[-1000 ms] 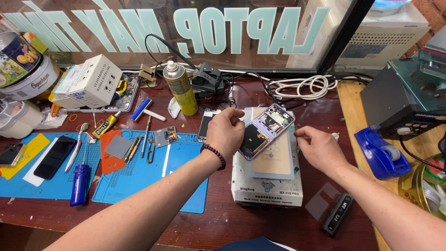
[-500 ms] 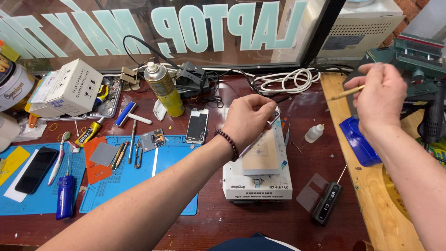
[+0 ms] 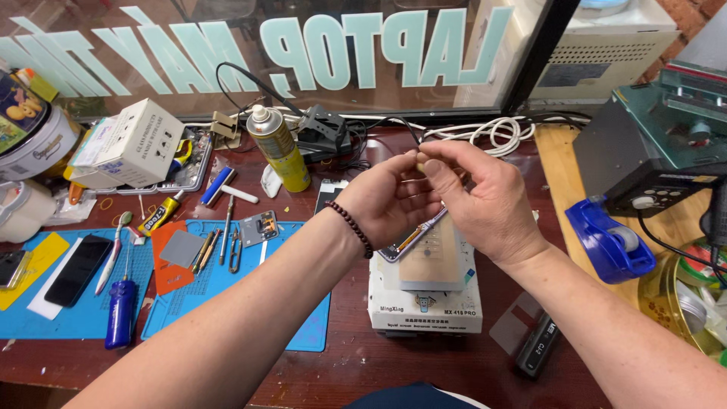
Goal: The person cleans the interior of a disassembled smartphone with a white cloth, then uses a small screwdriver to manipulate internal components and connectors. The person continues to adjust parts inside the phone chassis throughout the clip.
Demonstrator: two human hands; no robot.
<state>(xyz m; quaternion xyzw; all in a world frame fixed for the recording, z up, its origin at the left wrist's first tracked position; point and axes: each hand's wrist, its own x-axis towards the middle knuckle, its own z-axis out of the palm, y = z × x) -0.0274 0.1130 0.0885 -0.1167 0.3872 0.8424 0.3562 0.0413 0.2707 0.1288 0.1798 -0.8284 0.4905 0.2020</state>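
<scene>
The smartphone (image 3: 413, 241) lies tilted on the white heating-plate box (image 3: 425, 299), beneath your wrists, where the flat top holds it steady while both hands work above. Your left hand (image 3: 386, 201) and right hand (image 3: 477, 201) meet fingertip to fingertip, pinching something small and pale, perhaps a thin stick; the fingers hide most of it.
</scene>
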